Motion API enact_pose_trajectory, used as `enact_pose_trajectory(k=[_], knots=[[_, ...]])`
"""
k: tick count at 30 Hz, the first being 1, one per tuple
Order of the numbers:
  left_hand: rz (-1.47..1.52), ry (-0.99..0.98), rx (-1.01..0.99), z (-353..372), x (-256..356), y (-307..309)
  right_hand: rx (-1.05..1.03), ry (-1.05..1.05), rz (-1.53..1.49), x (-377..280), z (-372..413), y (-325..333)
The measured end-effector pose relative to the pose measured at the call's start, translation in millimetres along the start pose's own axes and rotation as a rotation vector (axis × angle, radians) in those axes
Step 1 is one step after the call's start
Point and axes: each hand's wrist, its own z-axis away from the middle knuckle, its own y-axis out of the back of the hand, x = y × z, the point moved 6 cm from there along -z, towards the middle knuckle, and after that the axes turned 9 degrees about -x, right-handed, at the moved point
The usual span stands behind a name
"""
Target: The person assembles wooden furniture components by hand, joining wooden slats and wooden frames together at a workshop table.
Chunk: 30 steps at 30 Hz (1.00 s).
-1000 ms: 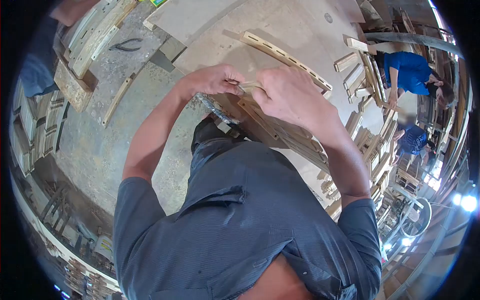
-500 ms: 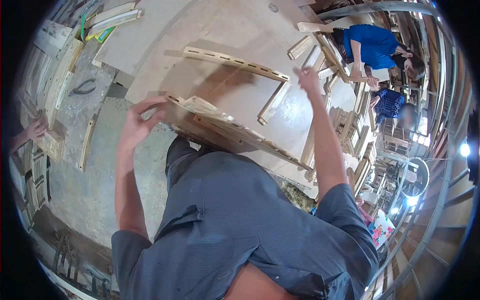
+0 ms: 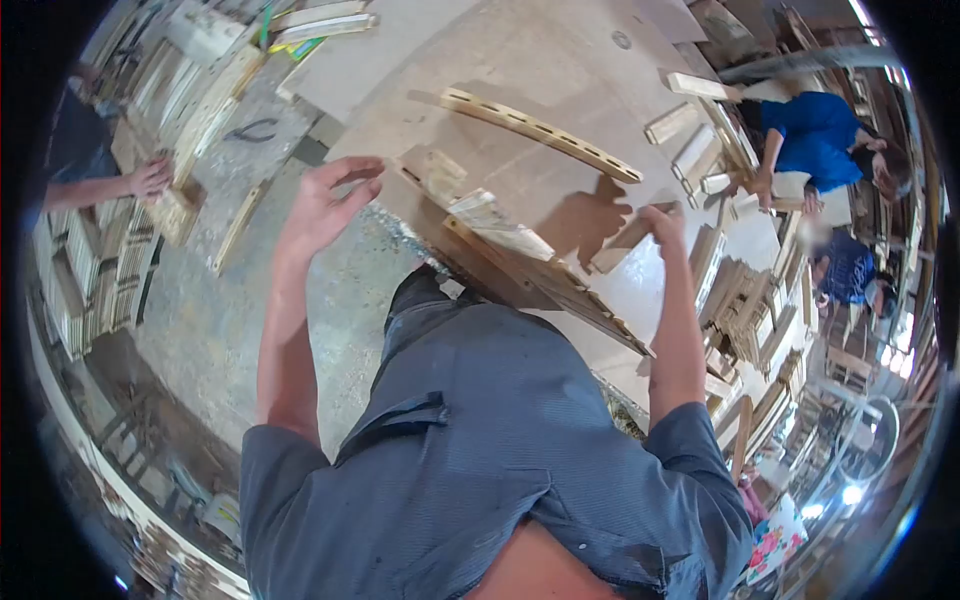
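Note:
My right hand (image 3: 665, 226) is closed around the upper end of a short wooden slat (image 3: 620, 246), which tilts over the worktable. Just beyond it lies a long wooden rail (image 3: 540, 133) with a row of slots along it. My left hand (image 3: 332, 203) hovers by the table's near left edge, thumb and fingers apart with nothing between them. Close to its fingertips begins a row of wooden slats (image 3: 500, 228) that runs along the table edge in front of my body. A holed wooden strip (image 3: 485, 250) lies against that row.
The pale worktable (image 3: 440, 50) has a pair of pliers (image 3: 252, 130) on the grey surface to its left. Stacked slats (image 3: 745, 305) stand at the right. One person in blue (image 3: 815, 135) works at the far right; another person's hand (image 3: 150, 178) rests on wood at the left.
The view has swung, shifting everything rightward. My right hand, empty and raised before, has come down onto the short slat, which has pulled away from the slotted rail's end. My left hand stays open.

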Motion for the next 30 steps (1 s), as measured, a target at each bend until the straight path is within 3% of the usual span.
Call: enact_pose_trajectory(k=[4, 6, 8, 10, 14, 16, 20, 22, 26, 28, 30], knots=[[0.115, -0.031, 0.0, -10.8, 3.7, 7.6, 0.069, 0.294, 0.087, -94.9, 13.1, 41.5], [0.055, -0.051, 0.024, -23.7, 10.5, 9.9, 0.184, 0.651, 0.354, -185.7, 51.9, 36.6], [0.001, -0.073, 0.047, -39.5, 24.3, 7.4, 0.096, 0.753, 0.314, -253.6, 88.2, 12.2], [0.031, -0.271, 0.068, -53.6, 50.7, 1.1, -0.109, 0.873, 0.182, -312.1, 130.0, -31.5], [-0.105, -0.428, 0.07, -70.2, 59.8, 0.9, -0.364, 1.135, 0.191, -380.9, 186.5, -129.1], [0.207, -0.215, -0.386, -77.5, 29.5, -11.0, -0.436, 1.096, 0.321, -394.3, 195.8, -171.8], [0.131, -0.128, -0.483, -84.1, -17.3, -8.1, -0.448, 1.179, 0.408, -395.9, 193.8, -223.7], [0.304, -0.214, -0.519, -90.7, -35.0, -11.5, -0.494, 1.151, 0.554, -393.0, 191.4, -242.0], [0.352, -0.164, -0.524, -102.8, -59.5, -10.8, -0.526, 1.103, 0.622, -398.0, 188.3, -248.6], [0.383, -0.177, -0.702, -104.6, -63.2, -20.0, -0.55, 0.992, 0.763, -401.7, 188.8, -250.1], [0.415, -0.197, -0.689, -104.3, -64.5, -21.9, -0.539, 0.977, 0.766, -405.0, 195.7, -251.7]])
